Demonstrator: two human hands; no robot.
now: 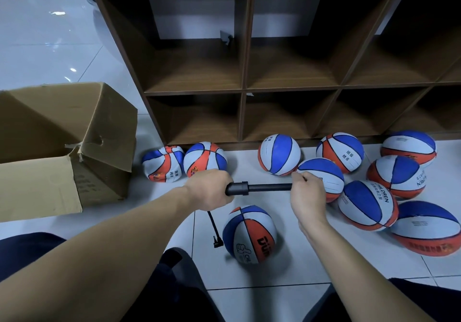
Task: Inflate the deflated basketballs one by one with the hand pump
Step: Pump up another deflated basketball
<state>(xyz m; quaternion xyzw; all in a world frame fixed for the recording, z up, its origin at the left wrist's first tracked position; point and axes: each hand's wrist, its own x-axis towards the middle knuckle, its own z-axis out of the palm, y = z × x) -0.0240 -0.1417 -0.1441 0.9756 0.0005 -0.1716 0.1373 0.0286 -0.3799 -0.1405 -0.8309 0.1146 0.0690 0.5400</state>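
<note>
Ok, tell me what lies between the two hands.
Head view: only the black pump barrel spans from left hand to right hand.

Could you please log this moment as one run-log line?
left hand: gripping pump | right hand: gripping pump's other end | hose: hanging toward ball on floor | connection: cannot tell

"CHILDREN" on right basketball (368,205); partial "Dün" on front basketball (249,234).

Matt black plastic pump (259,187); pebbled rubber basketballs (249,234); dark wood-grain laminate shelf unit (244,72); creased brown cardboard box (62,147); glossy white tile floor (50,35).
</note>
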